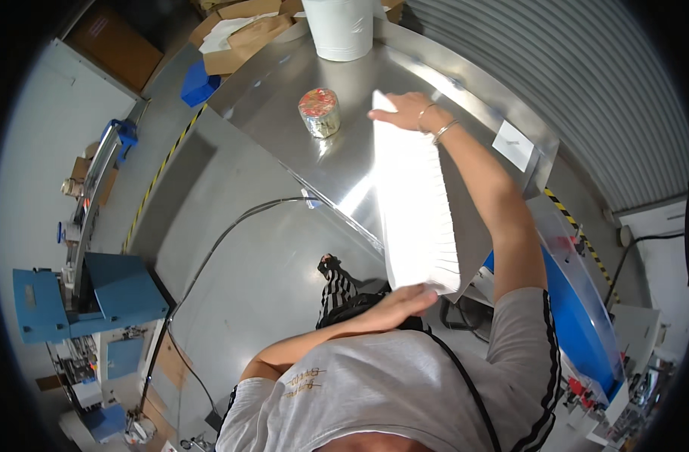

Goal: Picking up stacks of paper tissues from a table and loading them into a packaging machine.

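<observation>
White stack of paper sheets (414, 203) spans centre frame above the steel worktop (284, 135); my right hand (405, 111) fingers clamp its far end, my left hand (396, 301) fingers lie together, supporting its near end. Foil-wrapped jar (320, 112) stands upper centre.

A long white fanned stack of paper sheets (416, 203) lies tilted above the steel table.

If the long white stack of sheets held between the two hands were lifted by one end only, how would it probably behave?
The white stack of sheets would probably sag or fan apart: its edge shows many thin separate layers. It spans from the left hand to the right hand, which suggests it needs support at both ends. On the shiny steel table it would likely slide easily.
</observation>
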Motion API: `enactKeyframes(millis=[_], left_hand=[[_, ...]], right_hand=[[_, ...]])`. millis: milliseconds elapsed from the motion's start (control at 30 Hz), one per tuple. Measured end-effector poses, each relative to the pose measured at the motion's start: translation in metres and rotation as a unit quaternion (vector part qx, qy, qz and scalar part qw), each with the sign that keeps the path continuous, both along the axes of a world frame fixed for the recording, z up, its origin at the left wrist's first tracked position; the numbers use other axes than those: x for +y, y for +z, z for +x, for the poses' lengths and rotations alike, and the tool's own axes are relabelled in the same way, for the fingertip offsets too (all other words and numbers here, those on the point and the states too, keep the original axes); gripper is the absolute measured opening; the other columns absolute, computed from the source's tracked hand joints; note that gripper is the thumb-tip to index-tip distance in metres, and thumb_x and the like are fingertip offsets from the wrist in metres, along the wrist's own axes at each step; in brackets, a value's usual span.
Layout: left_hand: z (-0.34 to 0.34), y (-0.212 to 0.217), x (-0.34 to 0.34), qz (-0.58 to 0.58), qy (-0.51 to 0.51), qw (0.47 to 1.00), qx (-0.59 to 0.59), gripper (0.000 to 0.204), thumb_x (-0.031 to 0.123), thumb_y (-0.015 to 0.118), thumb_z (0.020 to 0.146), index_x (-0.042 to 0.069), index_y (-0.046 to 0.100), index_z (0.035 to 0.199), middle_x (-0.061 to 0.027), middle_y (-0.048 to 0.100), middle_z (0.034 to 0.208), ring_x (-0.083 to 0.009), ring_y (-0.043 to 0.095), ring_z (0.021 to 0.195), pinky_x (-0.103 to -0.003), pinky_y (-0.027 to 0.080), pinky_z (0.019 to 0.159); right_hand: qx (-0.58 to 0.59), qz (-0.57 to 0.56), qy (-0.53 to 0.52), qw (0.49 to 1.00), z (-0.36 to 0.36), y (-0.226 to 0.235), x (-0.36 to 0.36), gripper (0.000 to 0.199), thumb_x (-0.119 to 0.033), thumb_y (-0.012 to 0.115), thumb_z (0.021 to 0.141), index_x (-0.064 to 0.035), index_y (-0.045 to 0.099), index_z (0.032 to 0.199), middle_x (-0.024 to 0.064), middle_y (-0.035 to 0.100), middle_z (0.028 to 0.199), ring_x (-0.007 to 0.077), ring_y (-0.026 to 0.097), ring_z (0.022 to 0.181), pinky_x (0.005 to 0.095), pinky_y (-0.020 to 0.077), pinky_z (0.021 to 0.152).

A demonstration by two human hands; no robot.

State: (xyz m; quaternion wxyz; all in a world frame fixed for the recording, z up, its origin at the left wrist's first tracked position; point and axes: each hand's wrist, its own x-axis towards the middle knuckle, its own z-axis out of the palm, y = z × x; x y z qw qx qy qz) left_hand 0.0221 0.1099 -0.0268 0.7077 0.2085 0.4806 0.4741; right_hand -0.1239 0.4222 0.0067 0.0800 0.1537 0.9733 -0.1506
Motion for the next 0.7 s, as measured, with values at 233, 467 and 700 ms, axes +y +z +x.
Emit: enactKeyframes(millis=[233,467,700], left_hand=[[0.026,0.015,0.01,-0.082,-0.059,0.98,-0.169,0.099,0.053,0.059,0.086,0.003,0.001,0.148,-0.0135,0.01,0.154,-0.0248,0.023,0.138,-0.039,0.032,0.104],[0.049,-0.003,0.022,-0.018,0.032,0.988,-0.148,0.098,0.045,0.059,0.088,0.002,-0.006,0.147,-0.0136,-0.001,0.156,-0.0231,0.029,0.136,-0.039,0.035,0.101],[0.048,-0.016,0.05,0.025,0.144,0.976,-0.161,0.068,0.04,0.061,0.089,0.01,0.03,0.142,-0.0023,0.04,0.135,-0.018,0.045,0.121,-0.035,0.046,0.088]], right_hand=[[0.004,0.025,0.176,0.984,-0.035,0.004,-0.074,0.07,-0.07,0.041,0.084,-0.0122,0.057,0.121,0.0153,0.063,0.11,0.0323,0.057,0.108,0.0398,0.0442,0.092],[0.315,-0.004,0.138,0.939,0.033,-0.002,-0.062,0.042,-0.036,0.052,0.093,-0.0073,0.055,0.124,0.0128,0.055,0.126,0.0286,0.045,0.123,0.0392,0.0351,0.101],[0.27,-0.124,-0.188,0.936,0.229,0.008,-0.018,0.033,-0.019,0.054,0.093,-0.0085,0.054,0.124,0.0146,0.062,0.109,0.0193,0.062,0.097,0.0323,0.0487,0.083]])
